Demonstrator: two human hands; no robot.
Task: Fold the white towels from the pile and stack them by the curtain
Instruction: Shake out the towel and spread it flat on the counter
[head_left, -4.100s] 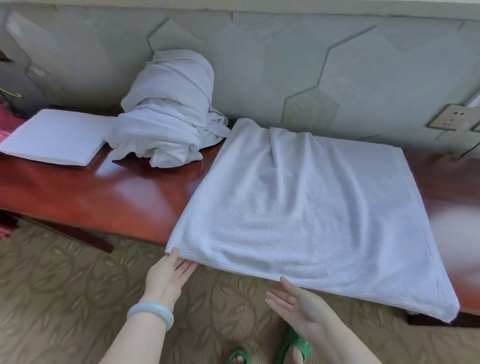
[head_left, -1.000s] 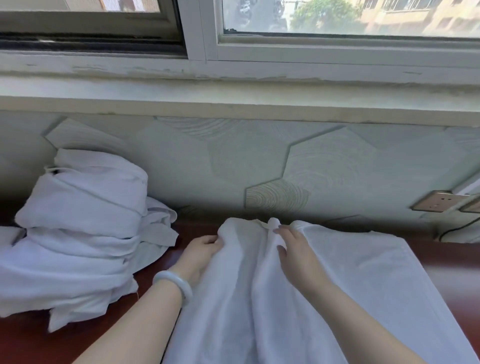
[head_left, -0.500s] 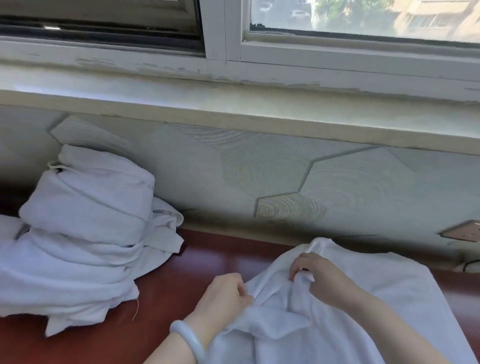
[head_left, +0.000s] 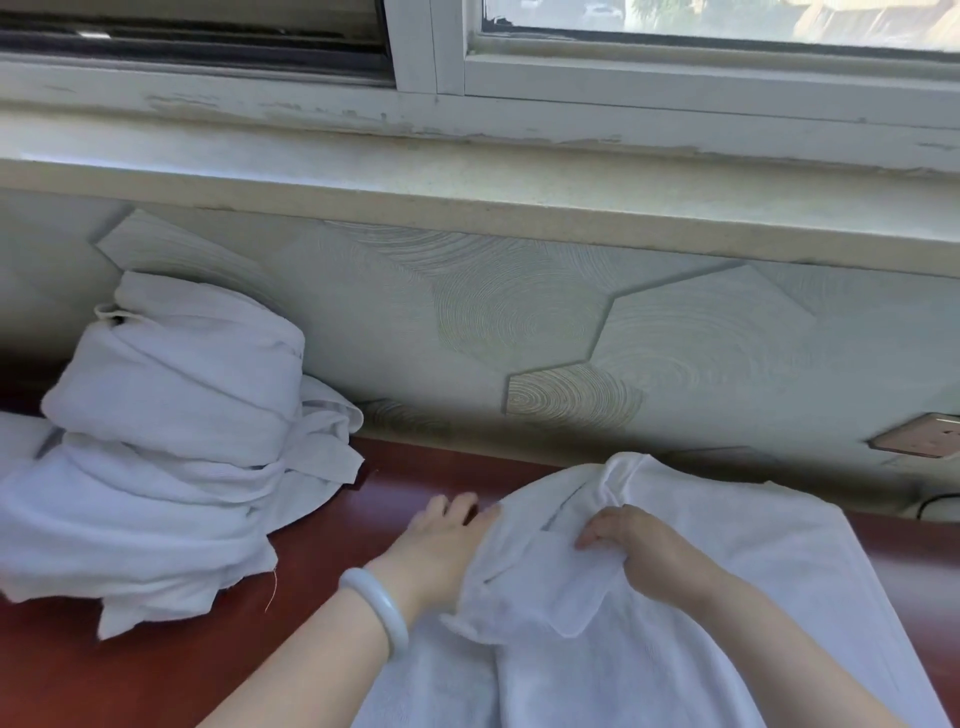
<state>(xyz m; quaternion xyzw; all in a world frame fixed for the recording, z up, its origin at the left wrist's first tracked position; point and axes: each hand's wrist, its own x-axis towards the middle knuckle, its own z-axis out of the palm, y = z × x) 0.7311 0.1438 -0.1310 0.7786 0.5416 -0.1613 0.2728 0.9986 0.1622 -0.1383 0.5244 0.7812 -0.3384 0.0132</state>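
The right hand (head_left: 641, 545) has its fingers curled round a bunched fold of the white terry towel (head_left: 753, 597), which lies spread on the red-brown wooden table (head_left: 156, 675) under and beyond this hand. Just to its left, the left hand (head_left: 441, 540) lies with stretched fingers at the towel's edge, cloth over its thumb side; it seems to hold nothing. I judge the fold is only beginning: next, the far edge must come toward the person, corners matched. Further left stands the crumpled pile of white towels (head_left: 171, 441), apart and not blocking. No curtain is visible
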